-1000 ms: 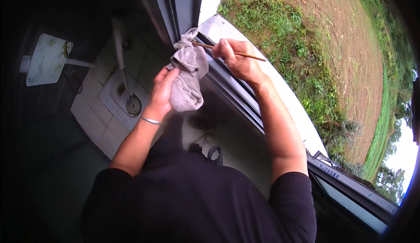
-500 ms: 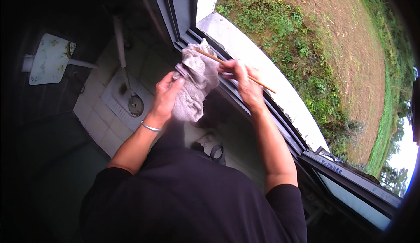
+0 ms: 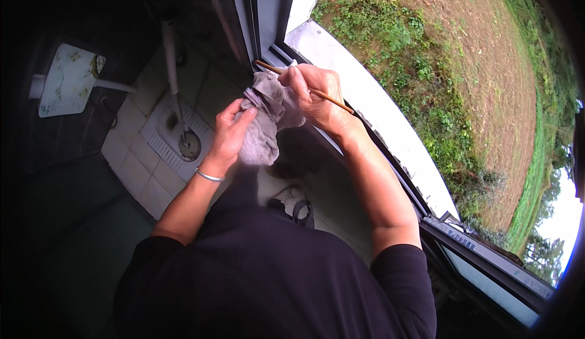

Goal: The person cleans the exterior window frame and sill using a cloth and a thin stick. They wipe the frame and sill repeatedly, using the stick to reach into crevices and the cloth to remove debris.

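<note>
My left hand (image 3: 229, 133), with a bracelet at the wrist, is closed on a bunched greyish cloth (image 3: 258, 145) that hangs down below the fingers. The fingers of my right hand (image 3: 327, 104) are wrapped round a thin brown wooden stick (image 3: 332, 100), which slants from far left to near right. Its far end crosses the top of the cloth, close to the corner of the dark window frame (image 3: 281, 51). The right fingertips meet the cloth's right edge; whether they also pinch it cannot be made out.
Beyond the frame runs a white outer ledge (image 3: 390, 132), with plants and bare ground outside. Down at the left are a squat toilet (image 3: 159, 133), a white pipe (image 3: 169, 58) and a pale panel (image 3: 70, 86). A dark strap (image 3: 303, 211) lies below me.
My right hand and the stick have moved left and slightly away from me, up against the cloth. The left hand has hardly moved and still holds the cloth.
</note>
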